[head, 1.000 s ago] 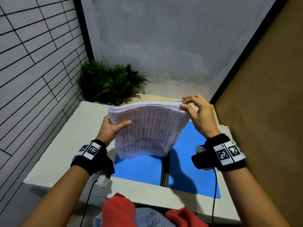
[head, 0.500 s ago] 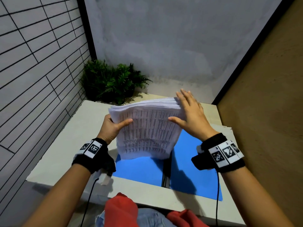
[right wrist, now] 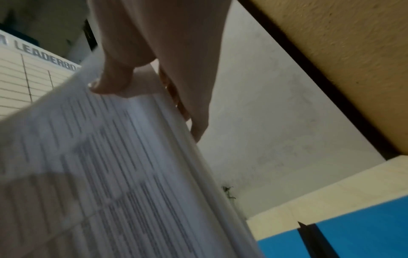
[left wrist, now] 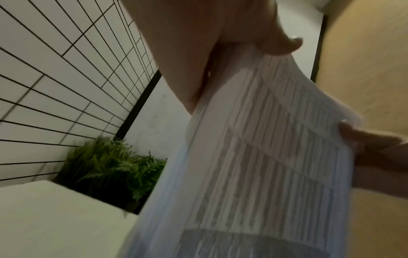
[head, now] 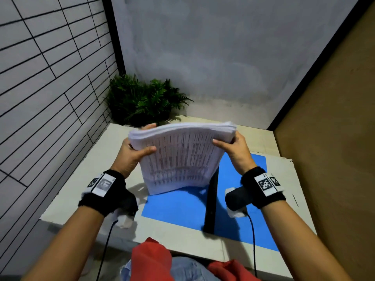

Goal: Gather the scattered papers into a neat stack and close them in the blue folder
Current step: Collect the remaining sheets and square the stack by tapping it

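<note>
A thick stack of printed white papers [head: 180, 157] stands on its lower edge on the open blue folder [head: 176, 207], tilted toward me. My left hand [head: 136, 153] grips its upper left corner, thumb on the front sheet. My right hand [head: 231, 147] grips the upper right corner the same way. The folder lies flat on the white table [head: 85, 179], its black spine [head: 211, 201] running down the middle. In the left wrist view the papers [left wrist: 253, 165] fill the frame under my left hand [left wrist: 253, 43]. In the right wrist view my right hand [right wrist: 141, 90] pinches the papers [right wrist: 106, 174] above the folder [right wrist: 364, 232].
A green fern plant [head: 146, 100] sits at the table's back left corner by the tiled wall [head: 44, 82]. A brown wall [head: 334, 138] runs close along the right side. A grey wall [head: 213, 57] stands behind. Red cloth [head: 152, 260] lies at the near edge.
My right hand went from flat against the stack's front and side to gripping its upper right corner. The stack shifted slightly and now stands squarer between both hands.
</note>
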The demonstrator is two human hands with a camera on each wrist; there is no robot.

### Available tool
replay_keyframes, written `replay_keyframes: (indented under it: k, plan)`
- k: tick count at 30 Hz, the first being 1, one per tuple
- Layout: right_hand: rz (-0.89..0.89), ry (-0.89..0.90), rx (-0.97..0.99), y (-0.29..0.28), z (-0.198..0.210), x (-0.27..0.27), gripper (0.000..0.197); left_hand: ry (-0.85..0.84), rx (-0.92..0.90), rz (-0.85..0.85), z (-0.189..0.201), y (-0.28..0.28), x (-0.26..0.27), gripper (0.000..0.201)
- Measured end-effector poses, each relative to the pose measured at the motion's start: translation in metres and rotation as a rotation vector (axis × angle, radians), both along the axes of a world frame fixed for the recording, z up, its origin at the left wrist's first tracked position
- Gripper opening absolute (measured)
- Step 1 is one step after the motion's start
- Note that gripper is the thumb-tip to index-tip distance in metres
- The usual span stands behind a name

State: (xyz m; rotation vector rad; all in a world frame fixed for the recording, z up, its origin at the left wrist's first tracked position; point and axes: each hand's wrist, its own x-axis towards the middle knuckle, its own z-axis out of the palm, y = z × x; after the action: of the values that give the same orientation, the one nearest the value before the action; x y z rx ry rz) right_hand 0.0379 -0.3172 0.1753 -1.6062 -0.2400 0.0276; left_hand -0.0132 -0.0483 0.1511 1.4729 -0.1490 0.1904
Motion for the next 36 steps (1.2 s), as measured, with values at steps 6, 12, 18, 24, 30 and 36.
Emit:
replay_keyframes:
  k: [6, 12, 18, 24, 30, 36]
  plan:
    - [-0.023, 0.032, 0.034, 0.008, -0.002, 0.004, 0.022, 0.079, 0.051, 0.070, -0.006, -0.005, 0.003, 0.023]
    - [-0.017, -0.068, 0.040, -0.003, 0.008, 0.004, 0.028, -0.016, 0.001, -0.009, 0.005, -0.001, -0.006, 0.032]
    - [-0.033, -0.038, 0.021, -0.001, 0.002, 0.010, 0.018, -0.099, 0.059, 0.194, 0.009, -0.008, 0.001, 0.012]
    - [-0.186, -0.165, -0.017, 0.006, -0.009, 0.009, 0.044, -0.260, 0.185, 0.467, -0.004, -0.021, 0.005, 0.025]
    - [-0.015, -0.015, -0.040, -0.001, 0.014, 0.010, 0.024, -0.004, 0.125, 0.084, 0.008, -0.001, 0.008, 0.028]
    - [0.055, -0.294, -0.890, 0.025, 0.060, 0.012, 0.012, -0.024, 0.180, 0.080, 0.015, -0.009, 0.013, 0.018]
